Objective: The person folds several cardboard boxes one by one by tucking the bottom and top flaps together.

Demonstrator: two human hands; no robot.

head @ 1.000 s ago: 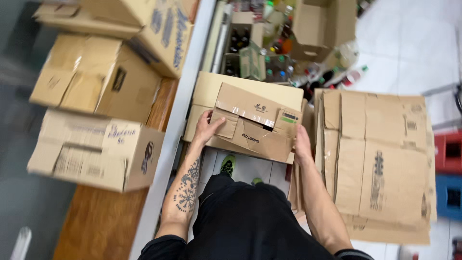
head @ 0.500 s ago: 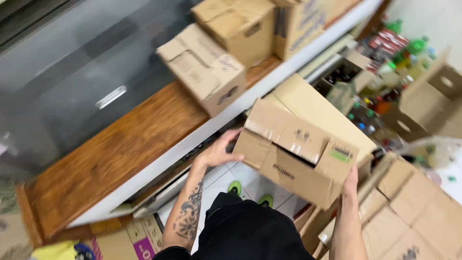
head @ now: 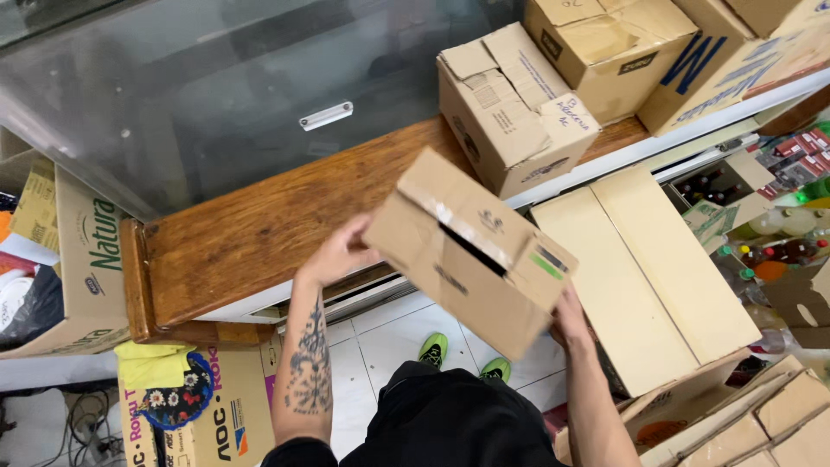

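Note:
I hold a brown cardboard box (head: 471, 251) tilted in the air in front of me, just at the edge of a wooden counter top (head: 259, 229). My left hand (head: 339, 253) grips the box's left end. My right hand (head: 569, 316) supports its lower right corner. The box's top flaps are taped, with a dark gap along the seam and a small green label near one corner. A larger pale flat box (head: 657, 268) lies right of it, below counter height.
Several cardboard boxes (head: 514, 108) sit on the counter at the upper right. A glass-fronted case (head: 216, 95) runs behind the counter. More cartons (head: 82, 251) stand at the left, bottles (head: 778, 233) at the right, and flattened cardboard (head: 752, 415) at the lower right.
My view has swung left along the counter. I lifted the box off the pale box and carried it left and up, toward the bare wooden top, both hands still on it.

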